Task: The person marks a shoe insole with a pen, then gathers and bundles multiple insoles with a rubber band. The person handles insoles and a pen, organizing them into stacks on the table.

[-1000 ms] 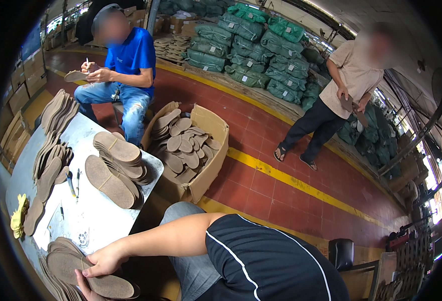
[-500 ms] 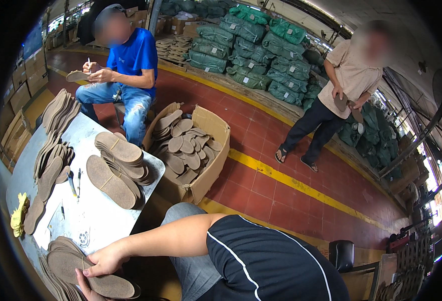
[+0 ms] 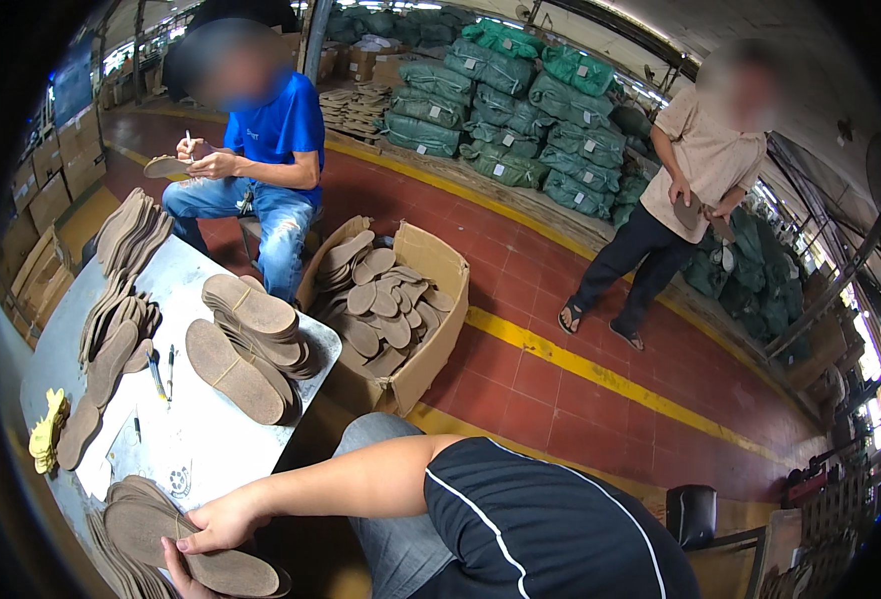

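Note:
A stack of brown cork-like insoles (image 3: 146, 521) is gripped at the near left corner of the table. My right hand (image 3: 223, 521) presses its fingers and thumb over the middle of the stack, where a thin band seems to cross. From below, my left hand (image 3: 183, 574) curls around the near side of the same stack; most of it is cut off by the lower edge. More insoles (image 3: 121, 564) lie piled just left of and beneath the held ones. Two banded bundles of insoles (image 3: 236, 369) rest farther along the table.
The pale table (image 3: 216, 449) also carries pens (image 3: 170, 371), a yellow bundle (image 3: 47, 429) and rows of insoles (image 3: 111, 349). Beyond its right edge stands a carton (image 3: 425, 349) full of insoles. One person (image 3: 276, 150) sits writing on an insole; another person (image 3: 705, 180) stands holding insoles.
The whole view has shifted slightly, so things sit a little lower and farther right. Both my hands keep the same hold on the stack.

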`<move>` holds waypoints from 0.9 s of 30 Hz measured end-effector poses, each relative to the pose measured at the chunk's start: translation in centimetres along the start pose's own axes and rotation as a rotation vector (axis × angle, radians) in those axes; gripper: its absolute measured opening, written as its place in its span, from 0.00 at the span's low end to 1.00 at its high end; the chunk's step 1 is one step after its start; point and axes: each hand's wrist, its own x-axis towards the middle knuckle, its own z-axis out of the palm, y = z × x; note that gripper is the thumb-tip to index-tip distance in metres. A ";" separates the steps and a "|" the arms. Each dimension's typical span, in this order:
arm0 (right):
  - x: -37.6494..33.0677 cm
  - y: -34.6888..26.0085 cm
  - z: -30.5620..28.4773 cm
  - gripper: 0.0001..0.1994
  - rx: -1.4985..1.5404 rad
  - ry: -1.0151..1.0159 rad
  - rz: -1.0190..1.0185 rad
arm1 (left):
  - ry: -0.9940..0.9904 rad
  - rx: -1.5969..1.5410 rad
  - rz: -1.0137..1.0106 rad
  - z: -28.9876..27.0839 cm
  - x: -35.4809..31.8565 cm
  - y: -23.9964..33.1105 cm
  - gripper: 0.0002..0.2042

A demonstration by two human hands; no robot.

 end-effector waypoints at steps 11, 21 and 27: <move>-1.2 -1.2 0.0 0.52 -0.006 0.030 0.003 | -0.044 -0.003 0.030 1.5 -1.3 1.3 0.28; -1.0 -1.3 0.1 0.47 -0.055 0.041 -0.001 | -0.002 -0.029 0.026 1.5 -1.4 1.5 0.29; -1.4 -1.0 0.2 0.51 0.030 0.029 -0.045 | -0.028 0.011 0.052 -0.2 0.4 0.1 0.30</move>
